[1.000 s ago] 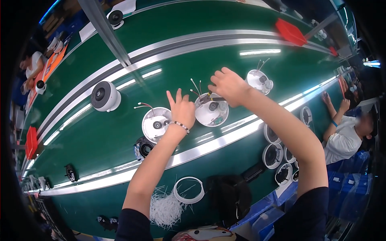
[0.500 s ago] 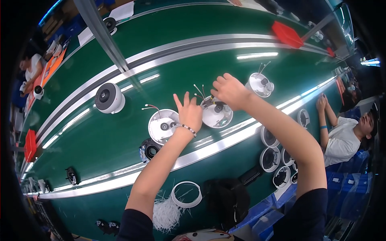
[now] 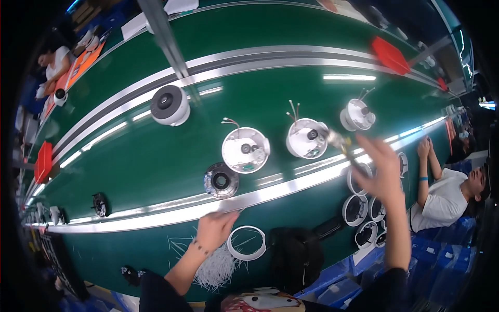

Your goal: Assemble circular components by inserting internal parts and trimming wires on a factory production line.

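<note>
Over the glossy green workbench (image 3: 280, 93), my right hand (image 3: 381, 169) grips a blurred black-and-yellow tool (image 3: 347, 147); whether my left hand (image 3: 214, 230) holds something, I cannot tell.

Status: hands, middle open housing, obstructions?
Right hand holds blurred tool by middle open housing. Left hand near white strips; grip unclear. Housing mostly unobstructed.

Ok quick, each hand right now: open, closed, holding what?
Left hand: partly curled; cannot tell if it holds anything.
Right hand: closed on a blurred hand tool.
</note>
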{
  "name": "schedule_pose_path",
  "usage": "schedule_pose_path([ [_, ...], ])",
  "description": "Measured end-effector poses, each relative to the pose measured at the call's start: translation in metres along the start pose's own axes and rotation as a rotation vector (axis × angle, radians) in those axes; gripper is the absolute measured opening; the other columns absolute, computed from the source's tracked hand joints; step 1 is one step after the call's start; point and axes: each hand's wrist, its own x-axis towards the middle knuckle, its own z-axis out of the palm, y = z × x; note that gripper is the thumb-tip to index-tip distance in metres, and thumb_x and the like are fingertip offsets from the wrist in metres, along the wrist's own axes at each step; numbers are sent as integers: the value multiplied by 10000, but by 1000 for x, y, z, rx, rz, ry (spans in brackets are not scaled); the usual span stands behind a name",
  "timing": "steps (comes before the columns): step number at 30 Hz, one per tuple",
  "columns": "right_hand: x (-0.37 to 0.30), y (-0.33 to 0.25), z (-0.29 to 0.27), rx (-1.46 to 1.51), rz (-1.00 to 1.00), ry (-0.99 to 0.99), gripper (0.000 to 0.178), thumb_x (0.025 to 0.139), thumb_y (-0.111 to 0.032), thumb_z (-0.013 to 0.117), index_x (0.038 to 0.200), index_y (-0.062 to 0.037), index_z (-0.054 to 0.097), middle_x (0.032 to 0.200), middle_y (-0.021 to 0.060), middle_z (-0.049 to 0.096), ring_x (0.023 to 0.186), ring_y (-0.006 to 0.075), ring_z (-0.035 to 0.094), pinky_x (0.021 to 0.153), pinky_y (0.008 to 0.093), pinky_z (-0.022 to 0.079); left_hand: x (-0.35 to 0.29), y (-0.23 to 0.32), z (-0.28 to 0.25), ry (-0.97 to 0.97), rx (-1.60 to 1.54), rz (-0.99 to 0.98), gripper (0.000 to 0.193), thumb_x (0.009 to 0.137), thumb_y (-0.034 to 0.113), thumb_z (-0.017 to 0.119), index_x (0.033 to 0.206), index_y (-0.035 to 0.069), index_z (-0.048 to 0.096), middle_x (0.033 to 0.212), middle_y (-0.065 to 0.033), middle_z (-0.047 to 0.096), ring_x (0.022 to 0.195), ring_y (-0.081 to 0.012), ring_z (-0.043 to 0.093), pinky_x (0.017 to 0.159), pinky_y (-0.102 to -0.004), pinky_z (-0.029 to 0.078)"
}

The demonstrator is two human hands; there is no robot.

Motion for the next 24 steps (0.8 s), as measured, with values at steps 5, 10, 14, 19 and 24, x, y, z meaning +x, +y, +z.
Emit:
schedule_pose_path([
  [5, -103, -88, 46, 912, 339, -110, 561, 534, -152, 725, 1052, -24, 553, 843, 69, 547, 685, 127, 478, 590, 263, 384, -122, -42, -27, -138, 163, -292, 185, 740, 139, 585, 886, 28, 603, 729, -137, 603, 651, -317, 577, 589, -379, 471],
  [10, -173, -199, 78, 1888, 513, -229, 609, 645, -71, 686, 1180, 39, 416, 982, 86, 500, 769, 115, 449, 673, 241, 377, -24, -80, 21, 421, 39, -308, 445, 738, 202, 600, 1110, -9, 477, 1035, -204, 513, 853, -342, 529, 716, -366, 453],
  [14, -156, -269, 22, 2393, 719, -517, 717, 568, -278, 748, 1104, 79, 432, 932, 104, 507, 743, 127, 469, 699, 232, 377, 23, -107, 26, 418, -1, -562, 640, 647, 219, 680, 1163, -14, 383, 1043, -214, 495, 909, -349, 510, 803, -389, 414],
  [19, -132, -305, -5, 3143, 386, -865, 626, 581, -421, 694, 938, 48, 483, 890, 141, 518, 679, 141, 513, 621, 235, 420, -2, -129, 39, 413, -166, -519, 483, 636, 146, 653, 1069, 4, 493, 902, -195, 575, 842, -321, 560, 776, -376, 432],
  [24, -116, -330, -28, 3187, 166, -774, 537, 597, -347, 672, 907, 53, 492, 915, 155, 506, 731, 205, 502, 643, 289, 414, -117, -130, -22, 582, -697, -725, 363, 754, 34, 536, 1109, -14, 476, 950, -138, 564, 852, -174, 557, 730, -276, 455],
])
